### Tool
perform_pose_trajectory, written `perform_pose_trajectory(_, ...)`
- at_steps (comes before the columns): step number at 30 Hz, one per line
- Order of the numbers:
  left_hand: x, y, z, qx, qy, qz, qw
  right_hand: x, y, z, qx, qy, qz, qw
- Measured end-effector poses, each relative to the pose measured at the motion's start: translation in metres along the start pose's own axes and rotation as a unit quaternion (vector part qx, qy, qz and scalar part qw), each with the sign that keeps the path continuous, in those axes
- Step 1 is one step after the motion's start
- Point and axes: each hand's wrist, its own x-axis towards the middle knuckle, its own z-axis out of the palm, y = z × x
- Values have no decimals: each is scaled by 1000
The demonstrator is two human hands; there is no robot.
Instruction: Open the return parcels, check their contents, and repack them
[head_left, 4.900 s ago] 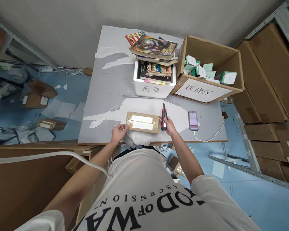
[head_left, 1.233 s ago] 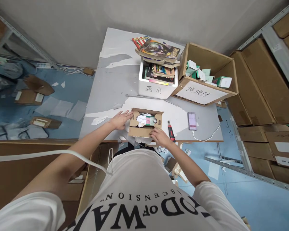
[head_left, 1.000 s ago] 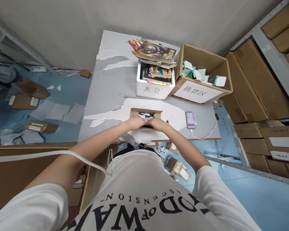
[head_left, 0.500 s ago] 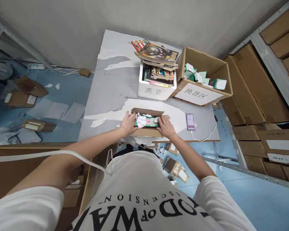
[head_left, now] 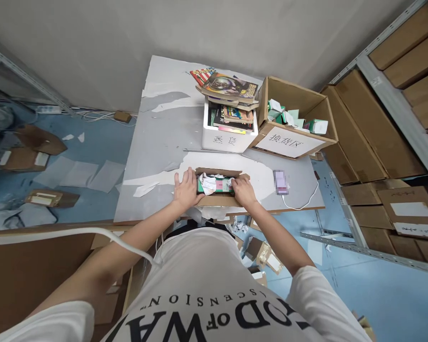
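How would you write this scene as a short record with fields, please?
Left hand: at the left end of the open cardboard box
Right hand: at its right end
Inside box: green-and-pink package, crumpled white paper
Farther back: white bin heaped with books; larger carton holding green-and-white boxes
Right side: phone with white cable

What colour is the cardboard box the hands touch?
The cardboard box is brown, as the head view shows.

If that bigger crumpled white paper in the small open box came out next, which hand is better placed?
Probably the left hand: the bigger crumpled paper lies towards its end of the open box, farther from the right hand.
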Motion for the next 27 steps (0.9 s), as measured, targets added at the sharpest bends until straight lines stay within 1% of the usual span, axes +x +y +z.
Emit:
perform_pose_trajectory(3,19,21,-12,43,-17,33,998,23,-18,-6,10,-51,79,996)
perform_pose_trajectory(5,31,31,-14,46,-23,19,998,37,-26,-1,15,-66,103,992)
perform_pose_trajectory(7,35,34,-13,37,-20,5,999,46,-29,7,22,-69,91,993)
perform_pose_trajectory(8,35,32,-11,29,-20,11,999,47,-28,11,28,-69,80,994)
perform_pose_trajectory(12,24,20,2,-23,-51,96,994,45,-19,21,60,-68,25,996)
perform_pose_trajectory(13,23,17,6,-29,-57,102,993,44,-16,22,67,-68,7,995)
perform_pose_trajectory(15,25,17,13,-21,-64,81,994,46,-12,22,74,-76,-31,994)
perform_pose_trajectory(17,32,21,18,-4,-75,40,996,51,-11,21,74,-108,-54,990)
perform_pose_trajectory(19,40,26,21,2,-93,17,996,58,-14,21,73,-158,-53,983)
perform_pose_trajectory(22,46,32,24,-6,-129,25,991,69,-19,21,84,-209,-41,974)
perform_pose_trajectory(25,49,31,29,-11,-174,16,985,78,-22,23,101,-232,-30,967)
perform_pose_trajectory(27,55,29,34,-15,-200,-5,980,83,-22,24,118,-224,-17,967)
